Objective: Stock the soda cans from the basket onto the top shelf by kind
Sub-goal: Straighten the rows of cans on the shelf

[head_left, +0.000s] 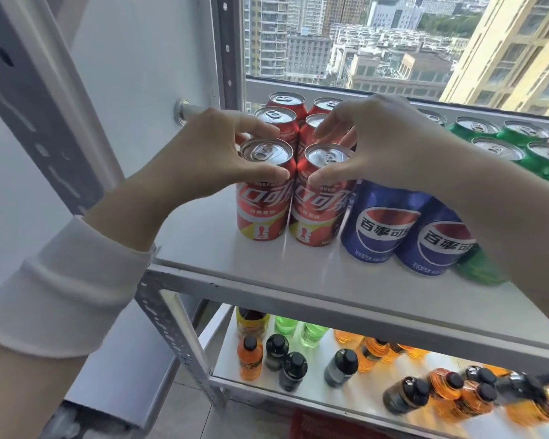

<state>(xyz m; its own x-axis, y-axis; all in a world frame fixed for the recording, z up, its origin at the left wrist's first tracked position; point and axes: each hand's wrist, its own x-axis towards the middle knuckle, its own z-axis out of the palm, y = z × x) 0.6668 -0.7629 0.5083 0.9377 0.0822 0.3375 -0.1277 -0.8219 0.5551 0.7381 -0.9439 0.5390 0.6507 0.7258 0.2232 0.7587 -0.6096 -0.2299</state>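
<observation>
On the white top shelf (222,248) stand two rows of red cola cans. My left hand (203,160) grips the top of the front left red can (262,198), thumb in front and fingers behind. My right hand (384,147) grips the top of the front right red can (319,204) the same way. Both cans stand upright, side by side and touching. More red cans (278,120) line up behind them. Two blue cola cans (381,226) stand to the right under my right forearm, and green cans (517,137) fill the far right.
A grey perforated upright (171,327) frames the shelf's left front corner. The lower shelf (298,388) holds several orange, black and green bottles. A red crate edge (317,423) shows at the bottom. A window (362,42) lies behind the cans.
</observation>
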